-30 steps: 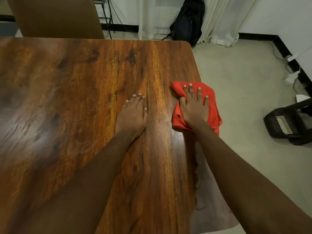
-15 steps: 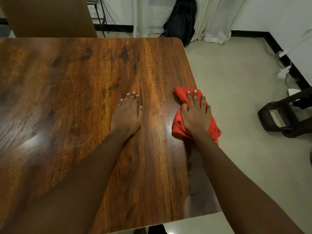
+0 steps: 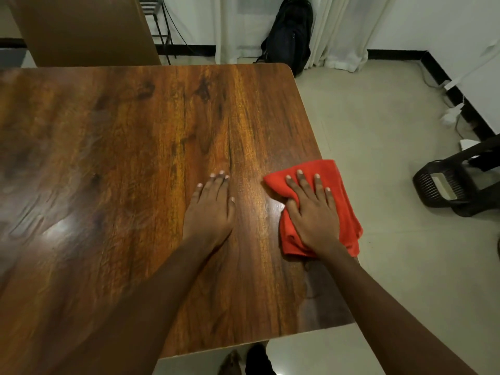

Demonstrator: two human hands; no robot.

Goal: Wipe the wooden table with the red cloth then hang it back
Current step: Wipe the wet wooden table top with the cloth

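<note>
Both hands lie flat with fingers straight: the right hand (image 3: 313, 215) presses down on the red cloth (image 3: 345, 190), while the left hand (image 3: 209, 209) rests bare on the bench (image 3: 121, 163) just beside it, holding nothing. The cloth sits folded at right centre of the frame on the bench's right edge. Its right side overhangs the floor, and its long axis runs roughly up and down the frame along that edge. Nearly all the bench surface lies left of the cloth, so in my judgement the next stroke must travel leftward, where the left hand stands in its path.
</note>
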